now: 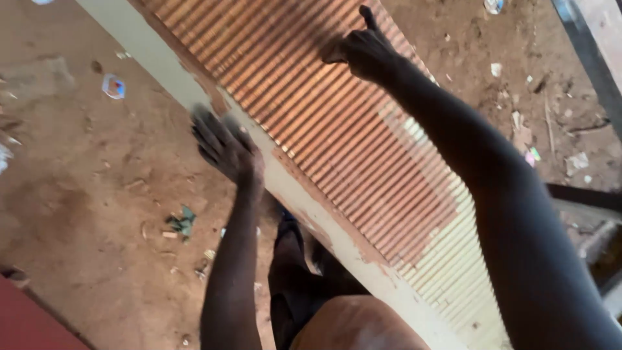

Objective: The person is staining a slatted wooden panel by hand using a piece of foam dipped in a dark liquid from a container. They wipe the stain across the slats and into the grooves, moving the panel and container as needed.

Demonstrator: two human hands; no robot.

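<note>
With the left hand (pixel 223 146) spread flat on the pale edge and the right hand (pixel 364 50) gripping the far side, the rusty corrugated metal sheet (pixel 337 142), lying above the dirt ground (pixel 84 194), could slip or cut skin.

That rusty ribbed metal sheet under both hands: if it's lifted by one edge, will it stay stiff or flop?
The ribbed sheet probably stays stiff along its ridges but may bow across them. It looks thin, so likely light for its size yet awkward. The rusty surface should grip the left hand and right hand; edges could be sharp.
</note>
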